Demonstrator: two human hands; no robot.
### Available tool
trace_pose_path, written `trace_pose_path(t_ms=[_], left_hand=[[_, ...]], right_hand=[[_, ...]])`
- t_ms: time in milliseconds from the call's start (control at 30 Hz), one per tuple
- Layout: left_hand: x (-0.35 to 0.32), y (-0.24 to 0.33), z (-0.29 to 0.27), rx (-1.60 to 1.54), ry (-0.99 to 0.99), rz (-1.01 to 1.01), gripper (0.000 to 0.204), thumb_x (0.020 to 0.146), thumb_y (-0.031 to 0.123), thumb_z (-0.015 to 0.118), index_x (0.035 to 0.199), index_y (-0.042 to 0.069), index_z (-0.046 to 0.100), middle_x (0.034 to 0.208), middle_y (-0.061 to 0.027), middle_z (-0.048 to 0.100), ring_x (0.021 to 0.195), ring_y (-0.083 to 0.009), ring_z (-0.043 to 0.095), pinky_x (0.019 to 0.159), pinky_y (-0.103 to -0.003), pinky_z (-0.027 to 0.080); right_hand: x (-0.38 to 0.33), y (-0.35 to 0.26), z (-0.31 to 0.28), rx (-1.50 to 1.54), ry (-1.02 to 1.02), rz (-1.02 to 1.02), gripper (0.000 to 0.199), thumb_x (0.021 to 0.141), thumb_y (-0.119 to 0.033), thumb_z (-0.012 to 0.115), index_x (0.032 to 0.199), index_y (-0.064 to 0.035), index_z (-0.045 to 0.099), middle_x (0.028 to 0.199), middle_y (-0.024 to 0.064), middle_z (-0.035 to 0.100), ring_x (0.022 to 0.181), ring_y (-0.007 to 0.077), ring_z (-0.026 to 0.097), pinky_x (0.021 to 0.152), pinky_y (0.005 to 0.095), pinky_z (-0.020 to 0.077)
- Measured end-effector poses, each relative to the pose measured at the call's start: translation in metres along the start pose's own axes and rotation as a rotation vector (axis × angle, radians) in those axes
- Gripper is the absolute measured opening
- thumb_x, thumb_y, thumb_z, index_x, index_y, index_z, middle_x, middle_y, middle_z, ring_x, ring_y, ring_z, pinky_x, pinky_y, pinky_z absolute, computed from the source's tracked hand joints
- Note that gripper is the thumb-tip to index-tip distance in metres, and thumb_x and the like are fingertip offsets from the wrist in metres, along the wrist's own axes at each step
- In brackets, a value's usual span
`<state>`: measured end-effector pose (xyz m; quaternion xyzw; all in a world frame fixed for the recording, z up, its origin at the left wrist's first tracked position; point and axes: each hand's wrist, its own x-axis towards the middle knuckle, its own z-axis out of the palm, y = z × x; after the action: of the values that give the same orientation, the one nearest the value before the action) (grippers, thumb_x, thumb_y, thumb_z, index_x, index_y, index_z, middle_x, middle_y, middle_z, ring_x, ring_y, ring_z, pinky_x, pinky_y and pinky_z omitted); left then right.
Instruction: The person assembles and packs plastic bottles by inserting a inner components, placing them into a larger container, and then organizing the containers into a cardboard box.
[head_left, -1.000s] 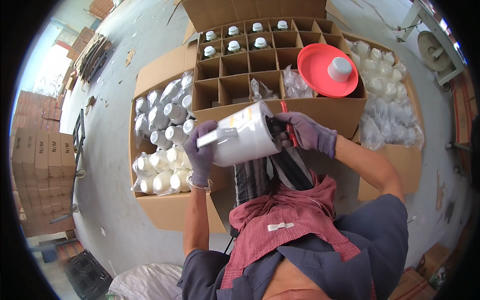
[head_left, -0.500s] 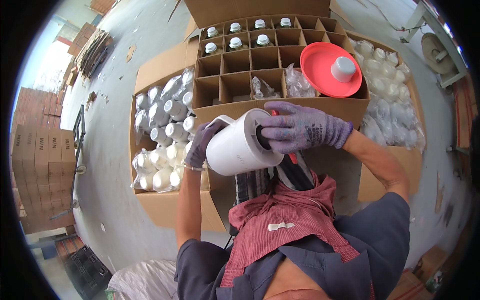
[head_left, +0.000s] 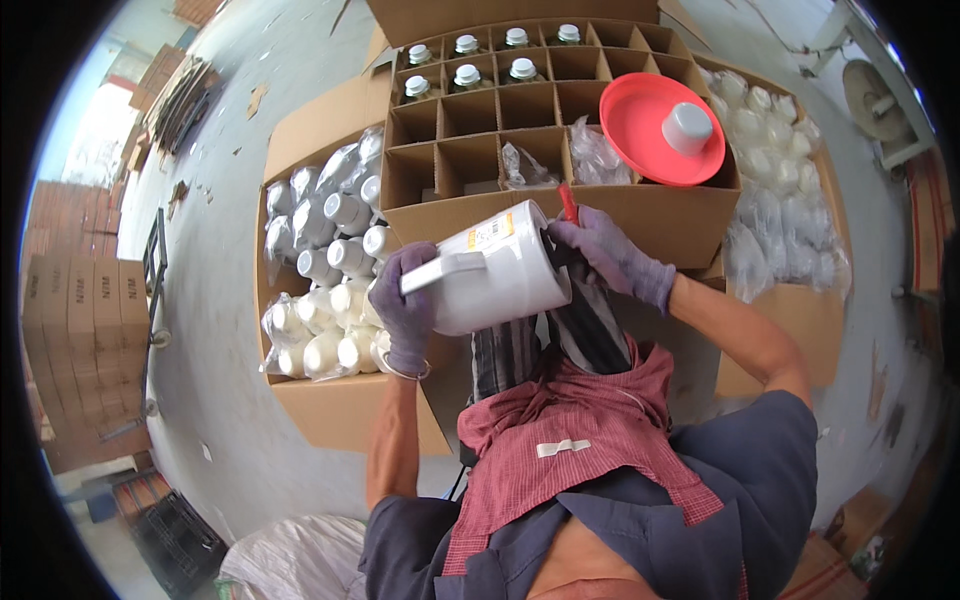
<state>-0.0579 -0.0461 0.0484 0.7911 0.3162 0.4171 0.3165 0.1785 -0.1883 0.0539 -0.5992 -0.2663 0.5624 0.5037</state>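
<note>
A white plastic jug (head_left: pixel 495 270) lies on its side in front of me, handle toward my left. My left hand (head_left: pixel 408 300), in a purple glove, grips it by the handle end. My right hand (head_left: pixel 612 255), also gloved, is at the jug's bottom end and pinches a thin red tool (head_left: pixel 568 203) against it. Just beyond the jug stands a cardboard box with divider cells (head_left: pixel 480 112); several far cells hold capped white bottles (head_left: pixel 468 75).
A red plate (head_left: pixel 645 140) with a white cap (head_left: pixel 687 127) rests on the divided box's right side. An open carton of white jugs (head_left: pixel 330 280) stands at left, and bagged white jugs (head_left: pixel 775 170) fill a box at right. Stacked cartons (head_left: pixel 85 330) line the far left.
The jug has turned and dropped slightly, its handle now toward my left hand. My right hand slid off the jug's end to its right side, red tool still in it.
</note>
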Motion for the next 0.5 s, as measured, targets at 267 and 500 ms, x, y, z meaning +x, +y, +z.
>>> trace_pose_path(t_ms=[267,500], left_hand=[[-0.019,-0.026,-0.009,0.129,0.025,-0.302,0.043,0.089,0.004,0.054,0.131,0.0,0.051,0.11,-0.0158,0.066,0.095,-0.0202,0.064,0.082,-0.033,0.051],[-0.025,-0.027,-0.033,0.101,-0.397,-0.481,0.042,0.084,0.001,0.045,0.125,0.0,0.055,0.096,-0.0145,0.068,0.08,-0.0224,0.067,0.07,-0.034,0.053]], right_hand=[[0.041,-0.036,-0.076,-0.706,0.307,-0.447,0.02,0.09,-0.027,0.061,0.1,-0.0101,0.054,0.087,0.0083,0.064,0.078,0.0233,0.064,0.062,0.035,0.0495],[0.1,-0.008,-0.176,-1.599,0.624,-0.121,0.027,0.09,-0.029,0.052,0.11,-0.0098,0.054,0.111,0.0157,0.062,0.103,0.0338,0.062,0.085,0.0465,0.0499]])
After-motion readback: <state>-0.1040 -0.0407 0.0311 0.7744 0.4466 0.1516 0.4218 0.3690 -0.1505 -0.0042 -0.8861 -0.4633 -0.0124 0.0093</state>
